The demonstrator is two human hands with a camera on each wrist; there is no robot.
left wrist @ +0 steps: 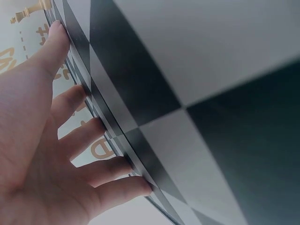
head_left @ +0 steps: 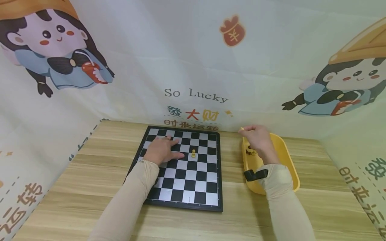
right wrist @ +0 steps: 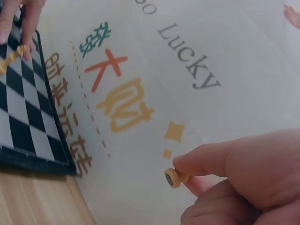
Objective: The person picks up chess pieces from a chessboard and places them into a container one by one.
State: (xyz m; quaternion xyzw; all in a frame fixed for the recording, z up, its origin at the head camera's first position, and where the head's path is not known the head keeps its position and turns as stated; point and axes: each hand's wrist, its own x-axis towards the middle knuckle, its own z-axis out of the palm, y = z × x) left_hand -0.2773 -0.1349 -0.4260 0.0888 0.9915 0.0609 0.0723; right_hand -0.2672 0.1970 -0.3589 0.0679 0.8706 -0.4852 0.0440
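My left hand (head_left: 159, 149) rests on the black-and-white chessboard (head_left: 184, 174), fingers spread, with the fingertips (left wrist: 123, 164) against the squares. Just right of its thumb, a gold chess piece (head_left: 193, 153) stands upright on the board; the left wrist view shows its tall, narrow shape. Above the far left edge of the yellow tray, my right hand (head_left: 259, 139) pinches another gold chess piece (right wrist: 173, 178) between thumb and forefinger. This piece is tipped so its dark round underside shows, while the fingers hide its upper part.
The yellow tray (head_left: 297, 180) sits right of the board on the wooden table (head_left: 235, 207) and holds several gold and dark chess pieces (head_left: 251, 151). A printed white cloth (head_left: 193, 60) hangs close behind the board and tray. My right forearm crosses over the tray.
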